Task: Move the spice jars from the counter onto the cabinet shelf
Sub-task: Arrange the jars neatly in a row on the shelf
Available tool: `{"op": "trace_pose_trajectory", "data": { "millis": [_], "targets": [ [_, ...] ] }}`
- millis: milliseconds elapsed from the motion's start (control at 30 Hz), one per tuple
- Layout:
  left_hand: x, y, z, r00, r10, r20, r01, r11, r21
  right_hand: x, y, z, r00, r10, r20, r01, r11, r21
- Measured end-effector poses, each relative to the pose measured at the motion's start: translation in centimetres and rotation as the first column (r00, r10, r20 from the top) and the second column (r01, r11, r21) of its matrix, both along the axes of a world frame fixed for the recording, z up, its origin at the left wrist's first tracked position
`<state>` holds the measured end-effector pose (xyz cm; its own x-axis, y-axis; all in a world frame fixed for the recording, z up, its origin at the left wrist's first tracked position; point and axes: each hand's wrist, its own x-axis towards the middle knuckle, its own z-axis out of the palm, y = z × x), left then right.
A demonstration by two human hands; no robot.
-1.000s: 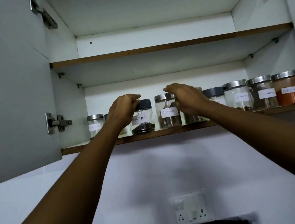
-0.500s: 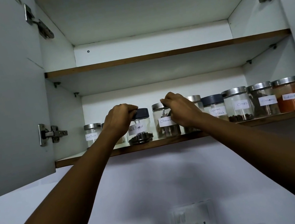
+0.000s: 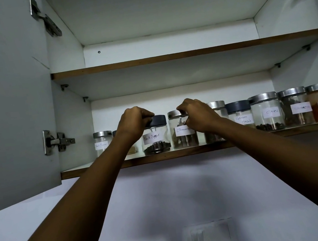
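Both hands are barely shifting since a second ago; only our view is tilting up. Our left hand (image 3: 134, 123) is gripping the Black Pepper jar (image 3: 154, 135) by its dark lid, our right hand (image 3: 198, 117) pinching the Cinnamon jar (image 3: 183, 130), both already standing on the cabinet shelf (image 3: 179, 154). Farther right, Garam Masala jar (image 3: 240, 115) and Cloves jar (image 3: 266, 112) are lining up; the surface is out of view, so we cannot tell what remains.

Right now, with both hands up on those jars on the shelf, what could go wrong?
1. The black pepper jar and cinnamon jar stand near the lower shelf's front edge; a pull could tip one off.
2. The left hand and right hand grip only at the lids; a loose lid might come away.
3. The jars stand close together, so the Garam Masala jar could get knocked.
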<state>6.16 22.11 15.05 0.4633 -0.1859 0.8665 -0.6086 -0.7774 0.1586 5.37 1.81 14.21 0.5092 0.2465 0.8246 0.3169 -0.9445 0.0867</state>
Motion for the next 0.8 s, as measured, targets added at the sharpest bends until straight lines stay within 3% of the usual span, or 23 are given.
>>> {"op": "trace_pose_trajectory", "data": {
  "millis": [433,800],
  "targets": [
    [3.8,0.6,-0.4,1.0,0.022,-0.011,-0.022,1.0,-0.021,2.8,1.5,0.7,0.995,-0.047,-0.083,0.042,0.997,-0.069],
    [8.5,1.8,-0.8,0.999,0.009,-0.041,-0.007,0.998,0.057,6.9,2.9,0.9,0.991,-0.073,-0.113,0.066,0.996,-0.063]
  ]
}}
